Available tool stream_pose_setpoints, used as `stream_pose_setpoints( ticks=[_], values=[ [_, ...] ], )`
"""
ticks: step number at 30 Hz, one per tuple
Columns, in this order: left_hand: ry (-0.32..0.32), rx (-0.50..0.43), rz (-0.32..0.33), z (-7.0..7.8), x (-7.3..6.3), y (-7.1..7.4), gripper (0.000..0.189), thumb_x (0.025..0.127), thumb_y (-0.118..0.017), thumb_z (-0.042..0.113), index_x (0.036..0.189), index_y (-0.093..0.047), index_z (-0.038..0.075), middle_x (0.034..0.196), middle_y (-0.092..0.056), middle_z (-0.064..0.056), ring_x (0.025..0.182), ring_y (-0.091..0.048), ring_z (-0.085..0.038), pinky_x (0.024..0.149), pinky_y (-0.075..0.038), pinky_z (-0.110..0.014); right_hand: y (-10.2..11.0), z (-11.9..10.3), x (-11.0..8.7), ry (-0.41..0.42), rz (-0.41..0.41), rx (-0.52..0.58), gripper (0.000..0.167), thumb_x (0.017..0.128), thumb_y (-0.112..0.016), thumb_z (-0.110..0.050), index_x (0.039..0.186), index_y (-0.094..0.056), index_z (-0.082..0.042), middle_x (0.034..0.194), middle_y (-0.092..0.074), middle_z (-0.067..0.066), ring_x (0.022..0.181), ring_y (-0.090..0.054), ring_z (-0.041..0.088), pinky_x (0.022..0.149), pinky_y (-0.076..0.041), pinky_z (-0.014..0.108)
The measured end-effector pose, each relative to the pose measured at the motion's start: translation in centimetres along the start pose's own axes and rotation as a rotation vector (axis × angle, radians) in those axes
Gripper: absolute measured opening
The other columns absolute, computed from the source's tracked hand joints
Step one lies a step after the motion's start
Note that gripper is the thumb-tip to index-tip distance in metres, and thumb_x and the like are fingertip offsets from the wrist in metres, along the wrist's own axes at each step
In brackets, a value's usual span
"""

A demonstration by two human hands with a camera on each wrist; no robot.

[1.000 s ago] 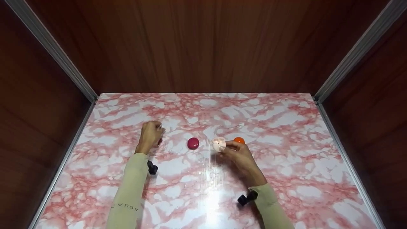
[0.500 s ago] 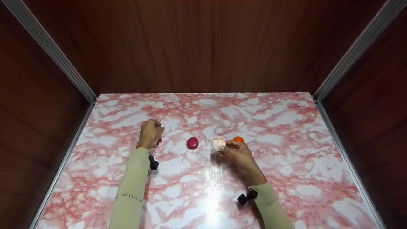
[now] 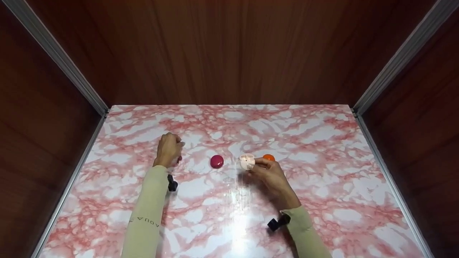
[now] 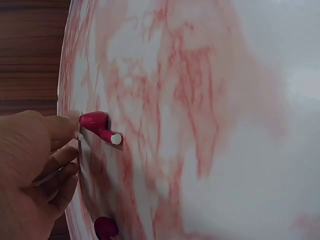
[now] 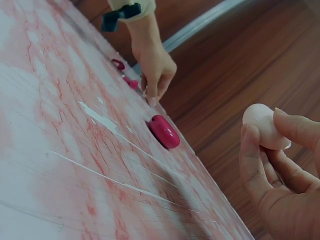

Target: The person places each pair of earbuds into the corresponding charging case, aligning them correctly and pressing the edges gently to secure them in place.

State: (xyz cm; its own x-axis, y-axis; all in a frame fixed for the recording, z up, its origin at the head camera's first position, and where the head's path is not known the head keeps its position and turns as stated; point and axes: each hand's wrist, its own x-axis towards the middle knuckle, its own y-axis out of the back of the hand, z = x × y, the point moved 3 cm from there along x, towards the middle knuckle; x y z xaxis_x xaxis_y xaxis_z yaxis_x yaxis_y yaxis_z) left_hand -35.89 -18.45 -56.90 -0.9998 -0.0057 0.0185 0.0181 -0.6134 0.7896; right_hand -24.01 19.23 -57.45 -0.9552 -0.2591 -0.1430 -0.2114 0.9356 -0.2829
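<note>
My right hand [image 3: 270, 175] pinches a pale round case [image 3: 246, 162] between thumb and fingers. Its upper face shows lobed recesses and a dark dot; from the right wrist it looks like a smooth egg-shaped shell [image 5: 264, 125]. At the left, my left hand [image 3: 168, 148] has curled fingers low over the table, with thumb and fingertips pinching a small pale piece [image 4: 80, 136], mostly hidden. Close beside those fingertips lies a magenta earbud [image 4: 97, 121] with a white-ended stem. A glossy magenta case [image 3: 217, 161] sits between the hands.
An orange round thing [image 3: 269, 157] lies partly behind my right hand. Another dark magenta piece [image 4: 106, 228] lies near the left hand, cut by the view's edge. The marbled table [image 3: 200, 222] is bounded by wooden walls [image 3: 229, 53] with metal corner strips.
My left hand has shifted slightly away from me, toward the far wall. The right hand keeps the pale round case in nearly the same place.
</note>
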Motion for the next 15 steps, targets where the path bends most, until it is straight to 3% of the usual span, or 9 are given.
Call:
stream_pose_setpoints(
  ticks=[4, 9, 15],
  values=[
    [-0.011, -0.018, -0.009, 0.1, -0.1, 0.2, 0.017, 0.103, -0.066, 0.017, 0.102, -0.075, 0.003, 0.099, -0.072, -0.015, 0.085, -0.064, -0.026, 0.085, -0.054, -0.045, 0.0, -0.2, 0.1, 0.040, -0.015, -0.019, 0.039, 0.097, -0.075, -0.008, 0.129, -0.066, 0.011, 0.117, -0.075, 0.009, 0.104, -0.076, 0.019, 0.092, -0.063, 0.031],
    [-0.052, -0.038, 0.002, 0.6, -0.1, 0.6, 0.022, 0.103, -0.065, 0.015, 0.113, -0.074, -0.002, 0.106, -0.074, -0.019, 0.095, -0.070, -0.030, 0.091, -0.058, -0.049, -0.1, -0.2, 0.2, 0.022, -0.011, 0.015, 0.038, 0.098, -0.071, -0.003, 0.130, -0.062, 0.015, 0.114, -0.076, 0.011, 0.099, -0.076, 0.019, 0.090, -0.063, 0.030],
    [-0.080, -0.113, 0.015, 1.6, -0.4, 1.0, 0.022, 0.101, -0.068, 0.012, 0.115, -0.074, -0.004, 0.104, -0.077, -0.020, 0.097, -0.075, -0.034, 0.089, -0.059, -0.049, -0.2, -0.3, 0.2, 0.004, 0.013, 0.016, 0.039, 0.099, -0.070, -0.002, 0.131, -0.059, 0.018, 0.112, -0.076, 0.010, 0.095, -0.076, 0.018, 0.088, -0.063, 0.029]
  ],
)
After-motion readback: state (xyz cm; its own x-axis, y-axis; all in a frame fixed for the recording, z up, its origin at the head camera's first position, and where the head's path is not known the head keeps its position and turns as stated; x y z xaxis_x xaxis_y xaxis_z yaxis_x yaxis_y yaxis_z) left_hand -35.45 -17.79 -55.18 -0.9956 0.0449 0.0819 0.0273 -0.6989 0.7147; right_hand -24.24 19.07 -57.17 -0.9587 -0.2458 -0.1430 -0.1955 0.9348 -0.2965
